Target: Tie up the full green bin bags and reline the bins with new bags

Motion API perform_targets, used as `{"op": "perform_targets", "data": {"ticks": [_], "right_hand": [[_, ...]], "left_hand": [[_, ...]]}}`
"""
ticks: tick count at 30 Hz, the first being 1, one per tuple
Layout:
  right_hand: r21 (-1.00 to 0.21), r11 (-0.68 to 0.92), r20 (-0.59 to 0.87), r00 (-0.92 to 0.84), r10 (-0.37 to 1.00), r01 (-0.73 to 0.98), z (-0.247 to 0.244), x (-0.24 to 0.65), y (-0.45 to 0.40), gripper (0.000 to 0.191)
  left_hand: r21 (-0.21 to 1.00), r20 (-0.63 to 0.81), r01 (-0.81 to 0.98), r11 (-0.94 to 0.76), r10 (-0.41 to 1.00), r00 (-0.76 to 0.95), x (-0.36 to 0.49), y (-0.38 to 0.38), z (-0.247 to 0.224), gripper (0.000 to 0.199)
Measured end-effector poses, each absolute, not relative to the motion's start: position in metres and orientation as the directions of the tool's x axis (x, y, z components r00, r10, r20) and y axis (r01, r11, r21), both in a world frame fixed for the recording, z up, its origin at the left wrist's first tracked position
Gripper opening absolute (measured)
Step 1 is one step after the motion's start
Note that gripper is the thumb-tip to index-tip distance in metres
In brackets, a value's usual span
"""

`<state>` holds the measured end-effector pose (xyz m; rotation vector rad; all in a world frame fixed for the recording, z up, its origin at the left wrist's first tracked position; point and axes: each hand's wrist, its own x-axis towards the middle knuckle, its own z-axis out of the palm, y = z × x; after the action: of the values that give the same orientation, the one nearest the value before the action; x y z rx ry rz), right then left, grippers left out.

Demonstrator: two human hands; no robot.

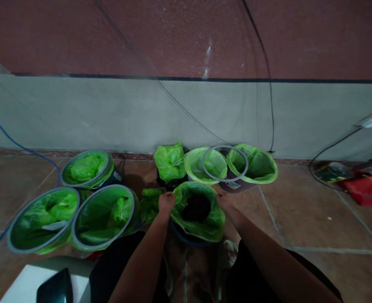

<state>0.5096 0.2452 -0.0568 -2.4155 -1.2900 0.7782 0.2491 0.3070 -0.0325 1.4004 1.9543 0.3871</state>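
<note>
A green plastic bag lines a dark bin on the floor between my feet. Its mouth is spread wide, and the inside looks dark. My left hand is closed on the bag's left edge. On the opposite edge, my right hand grips the bag too, its fingers partly hidden. Just behind stand two more bins with green liners, a pale-rimmed one and another. A loose grey ring rests across their tops. Left of my left hand lies a crumpled green bag.
Several lined bins with grey rims, among them one bin, stand to the left. A bunched green bag sits by the wall. Black cables hang down the wall, and a blue cable crosses the left floor. A red bag lies far right.
</note>
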Motion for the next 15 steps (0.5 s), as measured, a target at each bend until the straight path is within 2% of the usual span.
{"op": "perform_targets", "data": {"ticks": [3, 8, 11, 15], "right_hand": [[-0.514, -0.569, -0.288, 0.496, 0.819, 0.642, -0.051, 0.513, 0.248, 0.035], [-0.622, -0.488, -0.165, 0.507, 0.846, 0.612, -0.031, 0.522, 0.248, 0.032], [-0.672, -0.471, -0.103, 0.559, 0.823, 0.571, -0.021, 0.532, 0.241, 0.031], [-0.638, -0.522, -0.180, 0.550, 0.816, 0.566, -0.014, 0.539, 0.231, 0.028]], "left_hand": [[0.660, -0.316, 0.662, 0.356, 0.931, -0.186, 0.251, 0.309, -0.024, 0.025], [0.754, -0.131, 0.607, 0.251, 0.963, -0.236, 0.244, 0.311, -0.005, 0.028], [0.750, -0.060, 0.609, 0.258, 0.944, -0.325, 0.234, 0.310, 0.001, 0.030], [0.679, -0.127, 0.632, 0.374, 0.908, -0.400, 0.223, 0.308, 0.006, 0.029]]}}
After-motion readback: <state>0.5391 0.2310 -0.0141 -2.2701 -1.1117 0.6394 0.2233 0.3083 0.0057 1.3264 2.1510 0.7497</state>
